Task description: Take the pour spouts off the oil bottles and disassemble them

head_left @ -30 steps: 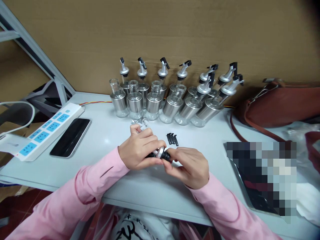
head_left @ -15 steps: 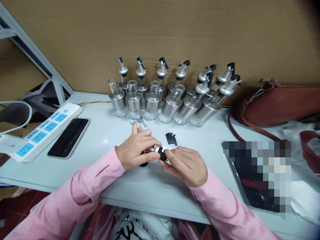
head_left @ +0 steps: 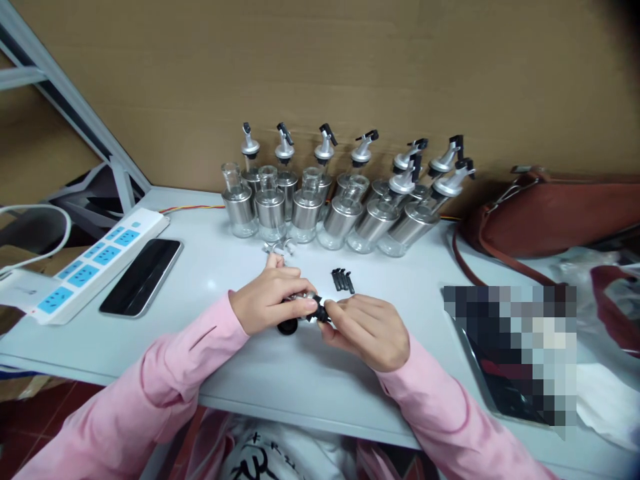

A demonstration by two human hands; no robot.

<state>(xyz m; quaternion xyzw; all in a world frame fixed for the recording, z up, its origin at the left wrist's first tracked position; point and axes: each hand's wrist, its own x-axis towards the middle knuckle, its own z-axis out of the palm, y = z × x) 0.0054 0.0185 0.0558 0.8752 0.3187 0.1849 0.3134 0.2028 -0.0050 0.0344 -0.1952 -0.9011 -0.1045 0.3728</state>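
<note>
Between my two hands, low over the table, is a silver bottle pourer with a black ribbed stopper [head_left: 319,311]. My left hand [head_left: 270,297] is closed round its metal part, the thumb lying along it. The fingers of my right hand [head_left: 373,330] pinch the black stopper end. A round black piece [head_left: 287,326] shows beneath my left fingers. Just beyond my hands lie several small black flip caps [head_left: 343,280] in a row. Silver spout parts [head_left: 279,247] rest behind my left fingertips. Fingers hide much of the held pourer.
Several glass bottles with steel sleeves [head_left: 307,205] stand at the back, some open-necked, others topped with pourers [head_left: 403,175]. A white power strip [head_left: 100,267] and a phone [head_left: 143,277] lie left. At right are a brown bag [head_left: 560,210] and a dark, partly pixelated flat object [head_left: 493,373].
The camera view has shifted slightly. Both hands keep their hold on the pourer with only a small movement, and more of the round black piece shows under my left hand.
</note>
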